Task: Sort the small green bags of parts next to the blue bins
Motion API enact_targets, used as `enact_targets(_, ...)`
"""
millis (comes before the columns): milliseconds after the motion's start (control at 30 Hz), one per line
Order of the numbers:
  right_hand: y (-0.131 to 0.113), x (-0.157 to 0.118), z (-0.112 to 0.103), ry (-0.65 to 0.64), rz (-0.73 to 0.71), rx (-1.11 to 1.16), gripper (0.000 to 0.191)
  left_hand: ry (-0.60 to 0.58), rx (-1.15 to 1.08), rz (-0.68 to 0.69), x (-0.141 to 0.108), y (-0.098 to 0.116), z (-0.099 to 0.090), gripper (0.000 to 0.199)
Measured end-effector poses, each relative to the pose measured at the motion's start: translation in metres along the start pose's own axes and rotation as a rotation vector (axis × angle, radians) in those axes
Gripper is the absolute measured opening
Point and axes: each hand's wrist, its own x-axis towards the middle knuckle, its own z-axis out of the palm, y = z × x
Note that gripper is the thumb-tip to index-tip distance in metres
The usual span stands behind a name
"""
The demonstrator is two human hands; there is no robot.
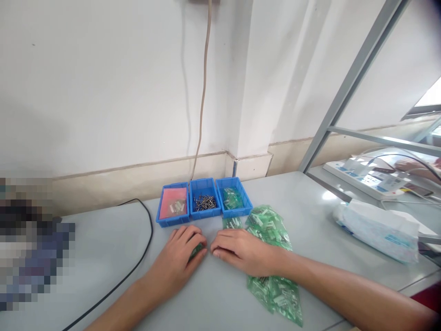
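Left hand (pixel 182 250) curls about a small green packet (pixel 196 250) at the desk (pixel 210 299); right hand (pixel 237 250), fingers bent together, lies just right, its grasp indeterminable. The packet's visible sliver slants up-rightward; its full long axis and pointing are hidden.

- Thin black cable (pixel 151 226) curving over grey counter (pixel 103 239), left.
- Beige cord (pixel 204 87) down white wall (pixel 120 92).
- Grey metal frame (pixel 352 82), right.
- White-and-blue soft plastic pack (pixel 379 230) near it.
- White plastic power strip (pixel 360 180) beyond.
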Motion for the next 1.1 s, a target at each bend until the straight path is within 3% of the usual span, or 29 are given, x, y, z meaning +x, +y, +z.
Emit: enact_targets(1100,0.0000,-0.0003,-0.0011,-0.011,-0.001,0.020,0.024,-0.012,-0.009,-0.007,0.0005,0.0013,-0.0007,0.010)
